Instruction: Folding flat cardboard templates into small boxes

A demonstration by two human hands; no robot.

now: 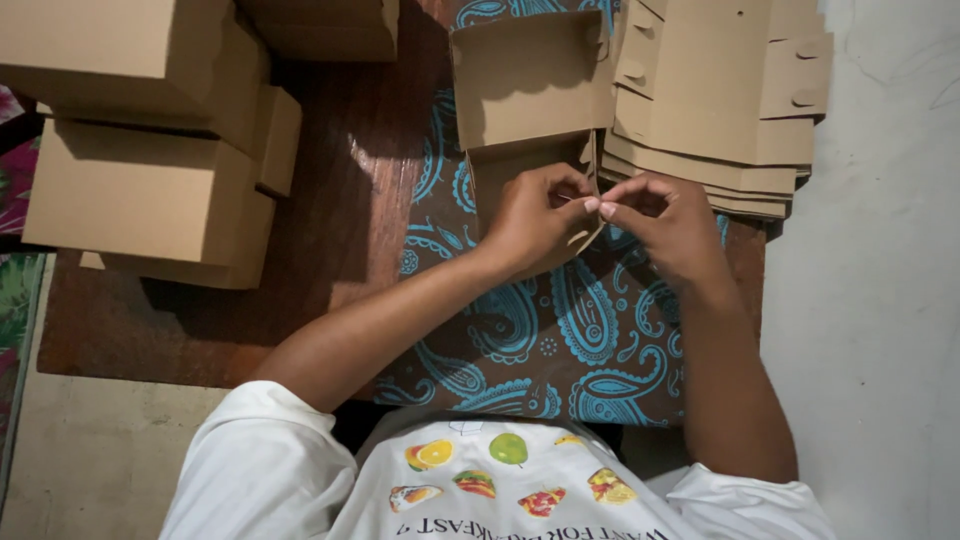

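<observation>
Your desk [340,230] is a dark reddish-brown wood top, with a brown cloth with blue paisley swirls [540,340] spread over the middle. On the left you've got a pile of folded-up cardboard boxes [150,190], a stack of flat cardboard blanks [720,110] sits top right, and one half-folded box [525,100] lies on the cloth.

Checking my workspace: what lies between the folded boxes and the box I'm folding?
In the head view, only bare brown mat lies between the folded boxes and the box.
</observation>
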